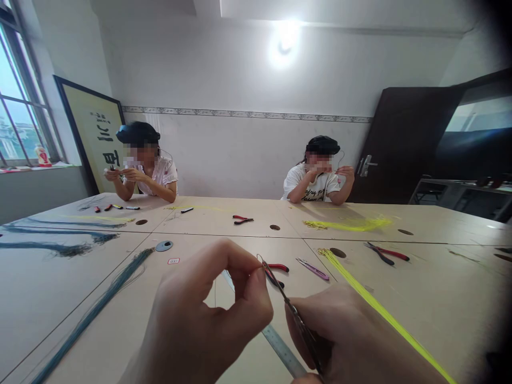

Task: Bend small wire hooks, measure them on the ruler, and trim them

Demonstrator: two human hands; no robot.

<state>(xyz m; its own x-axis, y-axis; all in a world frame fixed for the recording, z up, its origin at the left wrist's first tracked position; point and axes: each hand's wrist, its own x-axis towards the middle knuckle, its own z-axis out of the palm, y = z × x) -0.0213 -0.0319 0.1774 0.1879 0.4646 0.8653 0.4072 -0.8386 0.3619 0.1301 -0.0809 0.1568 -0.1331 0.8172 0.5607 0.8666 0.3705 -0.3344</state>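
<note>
My left hand (pixel 216 304) is closed in a pinch, thumb against forefinger, on a thin thread (pixel 259 258) whose small loop stands up above the fingertips. My right hand (pixel 340 325) grips slim metal scissors (pixel 295 312), their narrow tips meeting the thread at the left fingertips. Most of the scissors' handles are hidden by the right fingers. Beneath both hands a steel ruler (pixel 280 346) lies slantwise on the table. Just beyond the fingertips are red-and-black pliers (pixel 277 268), partly covered. Purple-handled thread snips (pixel 314 269) rest to their right.
Yellow cords (pixel 384 306) run along the right side, blue cords (pixel 104 298) along the left. A grey disc (pixel 164 246) lies by the blue bundle. More pliers (pixel 387 254) sit at right. Two people (pixel 150 173) work across the table (pixel 224 221).
</note>
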